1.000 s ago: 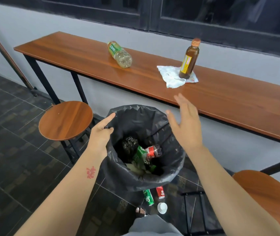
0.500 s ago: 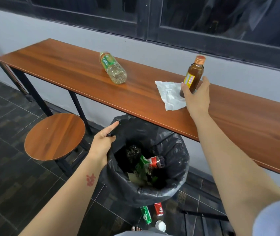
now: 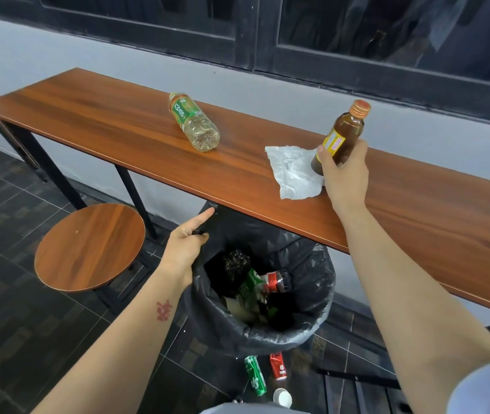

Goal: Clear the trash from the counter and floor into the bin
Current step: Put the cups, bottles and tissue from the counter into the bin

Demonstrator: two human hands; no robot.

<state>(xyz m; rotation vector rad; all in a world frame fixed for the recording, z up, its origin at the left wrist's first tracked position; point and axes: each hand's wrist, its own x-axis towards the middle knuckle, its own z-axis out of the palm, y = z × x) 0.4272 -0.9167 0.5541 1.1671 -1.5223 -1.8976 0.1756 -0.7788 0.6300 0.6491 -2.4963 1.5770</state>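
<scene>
A brown glass bottle (image 3: 346,131) with an orange cap stands on the wooden counter (image 3: 124,130), and my right hand (image 3: 346,177) grips its lower half. A crumpled white napkin (image 3: 293,171) lies just left of the bottle, partly under my hand. A clear plastic bottle (image 3: 194,124) with a green label lies on its side further left. My left hand (image 3: 184,251) holds the rim of the black-bagged bin (image 3: 312,321), which sits below the counter edge with bottles and wrappers inside. On the floor in front of the bin lie a green can (image 3: 255,378), a red can (image 3: 278,366) and a white cap (image 3: 282,398).
A round wooden stool (image 3: 88,246) stands to the left of the bin. Black metal legs hold up the counter, and another stool's black frame (image 3: 357,380) crosses the dark tiled floor at the lower right. A grey wall and dark window frames run behind the counter.
My right hand rose from above the bin to the counter and closed around the brown bottle. My left hand stayed on the bin's rim.
</scene>
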